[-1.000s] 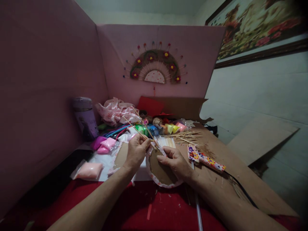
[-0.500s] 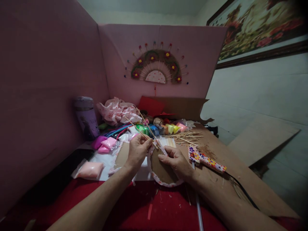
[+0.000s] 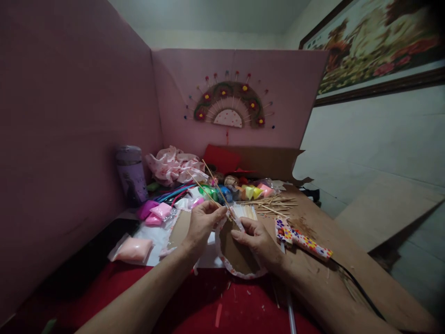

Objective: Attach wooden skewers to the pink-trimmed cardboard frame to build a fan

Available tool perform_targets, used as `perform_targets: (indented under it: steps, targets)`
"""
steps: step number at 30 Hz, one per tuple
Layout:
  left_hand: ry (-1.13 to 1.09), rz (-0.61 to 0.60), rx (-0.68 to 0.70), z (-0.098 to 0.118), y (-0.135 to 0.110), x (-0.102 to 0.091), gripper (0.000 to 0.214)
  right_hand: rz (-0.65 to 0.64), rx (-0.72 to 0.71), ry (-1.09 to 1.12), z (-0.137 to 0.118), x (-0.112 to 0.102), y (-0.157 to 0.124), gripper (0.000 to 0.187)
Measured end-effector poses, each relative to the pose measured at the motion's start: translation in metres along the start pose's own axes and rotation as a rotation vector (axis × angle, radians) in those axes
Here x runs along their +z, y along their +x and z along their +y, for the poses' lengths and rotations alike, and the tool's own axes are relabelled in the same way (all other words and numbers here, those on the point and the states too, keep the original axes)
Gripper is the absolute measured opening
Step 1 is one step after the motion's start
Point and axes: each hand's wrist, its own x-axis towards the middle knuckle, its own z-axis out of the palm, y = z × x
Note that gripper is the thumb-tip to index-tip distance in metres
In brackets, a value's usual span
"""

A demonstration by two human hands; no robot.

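My left hand (image 3: 206,223) pinches a thin wooden stick (image 3: 201,186) between thumb and fingers, its free end slanting up and away to the left. My right hand (image 3: 255,239) is closed on the right side of a rounded cardboard piece (image 3: 238,250), thumb on its brown face. Pink-and-white fabric trims its edge. A second wooden stick (image 3: 216,182) rises from the cardboard's top edge, leaning left. Whether the first stick's lower end touches the cardboard is hidden by my left fingers. Another fabric-edged cardboard piece (image 3: 179,228) lies behind my left hand.
A flower-patterned glue gun (image 3: 302,239) with a cord lies at right. Loose sticks (image 3: 271,204), bagged pink clay (image 3: 134,249), crumpled fabric (image 3: 174,164) and a purple tumbler (image 3: 131,176) stand around. A decorated fan (image 3: 227,102) hangs on the pink panel (image 3: 288,93) behind.
The whole view has shifted, so things appear slightly lower and farther right. The stick in my left hand has tilted a little; both hands keep their holds.
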Motion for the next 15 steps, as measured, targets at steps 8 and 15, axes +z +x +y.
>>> perform_targets:
  steps: [8, 15]
  targets:
    - [-0.007, 0.012, 0.045, 0.0, 0.0012, 0.0012, 0.027, -0.004, 0.005, -0.016, 0.0058, -0.0024, 0.0017, 0.027]
    - [0.007, 0.027, 0.095, -0.0041, 0.0029, 0.0017, 0.026, 0.009, 0.002, -0.026, 0.005, -0.0011, 0.0012, 0.026]
